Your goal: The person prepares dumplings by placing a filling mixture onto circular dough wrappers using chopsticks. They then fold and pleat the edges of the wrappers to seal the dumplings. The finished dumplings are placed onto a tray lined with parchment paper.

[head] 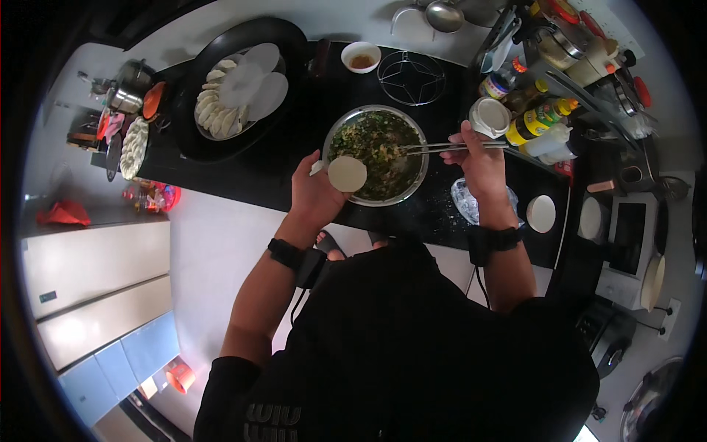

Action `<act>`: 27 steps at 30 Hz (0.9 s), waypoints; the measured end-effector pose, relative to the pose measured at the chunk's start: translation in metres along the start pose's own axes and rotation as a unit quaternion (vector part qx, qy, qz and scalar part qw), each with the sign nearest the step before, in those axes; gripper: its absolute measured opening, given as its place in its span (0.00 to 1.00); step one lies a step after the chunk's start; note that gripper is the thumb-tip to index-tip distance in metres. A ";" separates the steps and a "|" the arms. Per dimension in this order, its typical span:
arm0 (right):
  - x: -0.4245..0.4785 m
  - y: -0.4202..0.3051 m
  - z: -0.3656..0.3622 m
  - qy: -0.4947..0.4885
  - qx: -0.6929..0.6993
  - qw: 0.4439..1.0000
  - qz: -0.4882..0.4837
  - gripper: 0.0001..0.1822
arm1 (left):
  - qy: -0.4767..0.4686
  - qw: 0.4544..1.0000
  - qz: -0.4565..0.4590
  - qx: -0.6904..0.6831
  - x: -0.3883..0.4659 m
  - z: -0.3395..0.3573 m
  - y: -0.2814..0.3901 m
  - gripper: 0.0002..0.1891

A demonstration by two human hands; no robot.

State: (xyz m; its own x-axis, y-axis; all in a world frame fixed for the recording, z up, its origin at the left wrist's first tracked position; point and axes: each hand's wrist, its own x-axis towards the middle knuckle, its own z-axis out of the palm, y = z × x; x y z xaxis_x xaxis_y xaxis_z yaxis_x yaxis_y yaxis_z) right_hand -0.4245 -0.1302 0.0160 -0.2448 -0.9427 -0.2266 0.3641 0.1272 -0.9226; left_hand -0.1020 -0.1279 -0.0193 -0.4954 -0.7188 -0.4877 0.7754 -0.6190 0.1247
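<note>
My left hand holds a round dumpling wrapper over the near left rim of a steel bowl. Chopped green filling fills the bowl. Metal chopsticks are gripped in my right hand, their tips in the filling. At the left, folded dumplings line one side of a round plate inside a black wok. Pale translucent round sheets overlap on that plate. Beneath my right wrist lies a clear plastic bag, with white powder scattered beside it.
Behind the steel bowl are a small white bowl with brown contents and a wire trivet. A white jar and sauce bottles crowd the right. Another white bowl sits near the right edge. More dumplings fill a plate far left.
</note>
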 end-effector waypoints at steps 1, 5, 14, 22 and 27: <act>-0.002 -0.006 0.002 -0.004 -0.011 1.000 0.010 0.18 | -0.020 1.000 -0.008 0.001 0.006 0.001 -0.003 0.34; -0.008 -0.021 0.014 -0.037 -0.045 0.998 0.036 0.16 | -0.042 0.996 -0.078 -0.010 0.013 0.023 -0.015 0.35; -0.001 -0.019 0.019 -0.100 -0.062 0.990 0.080 0.20 | -0.076 0.992 -0.090 -0.040 -0.007 0.047 -0.021 0.39; 0.001 -0.042 0.029 -0.113 -0.113 0.986 0.041 0.21 | -0.079 0.993 -0.066 -0.064 -0.021 0.046 -0.012 0.39; 0.000 -0.062 0.032 -0.091 -0.115 0.989 -0.020 0.22 | -0.077 0.992 -0.060 -0.074 -0.026 0.050 -0.008 0.39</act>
State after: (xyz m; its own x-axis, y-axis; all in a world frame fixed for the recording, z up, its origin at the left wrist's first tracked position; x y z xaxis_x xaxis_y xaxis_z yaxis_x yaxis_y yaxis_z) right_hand -0.4186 -0.1475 0.0833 -0.0810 -0.9858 -0.1474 0.1388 0.1353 -0.9810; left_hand -0.1149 -0.1198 0.0351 -0.6329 -0.6898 -0.3517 0.7505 -0.6581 -0.0600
